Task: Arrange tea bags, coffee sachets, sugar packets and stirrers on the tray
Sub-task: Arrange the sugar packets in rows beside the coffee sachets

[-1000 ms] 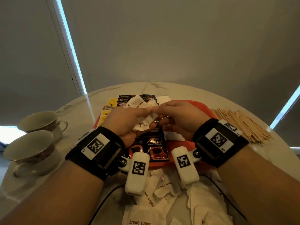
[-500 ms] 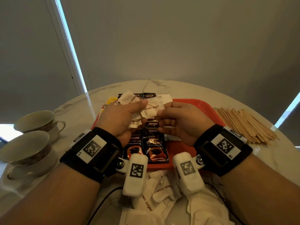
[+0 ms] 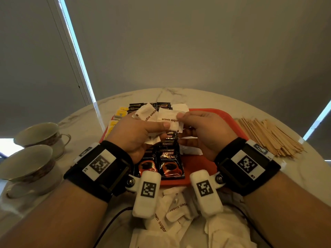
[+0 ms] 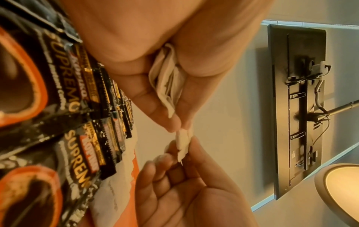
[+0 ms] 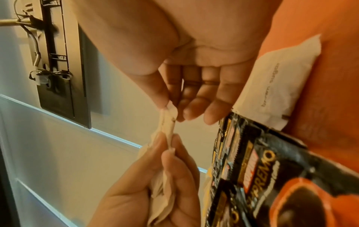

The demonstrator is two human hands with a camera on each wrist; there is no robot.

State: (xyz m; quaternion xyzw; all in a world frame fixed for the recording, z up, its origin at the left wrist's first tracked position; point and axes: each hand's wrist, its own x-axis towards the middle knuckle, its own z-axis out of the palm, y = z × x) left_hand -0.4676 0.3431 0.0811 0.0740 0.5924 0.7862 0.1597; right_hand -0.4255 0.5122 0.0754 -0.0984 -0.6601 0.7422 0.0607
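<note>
the sugar packets point(image 3: 154, 115) sit in a small bunch above the tray point(image 3: 200, 163), held over the coffee sachets point(image 3: 170, 161). the left hand point(image 3: 136, 133) has its grip closed round the bunch, thumb across the top; the right hand point(image 3: 206, 129) pinches the corner of the front packet between thumb and forefinger, its other fingers loose. that packet faces up toward the head camera, its print reading across, long axis left to right; the one behind it is turned so its print runs up and down.

progress looks about midway. the coffee sachets lie in overlapping rows on the tray, the yellow tea bags point(image 3: 117, 119) along its left edge, and one sugar packet point(image 5: 279, 86) already lies flat on the tray. left to do: many packets point(image 3: 172, 212) lie loose on the bench near the person, and the stirrers point(image 3: 268, 136) lie heaped on the bench right of the tray.
</note>
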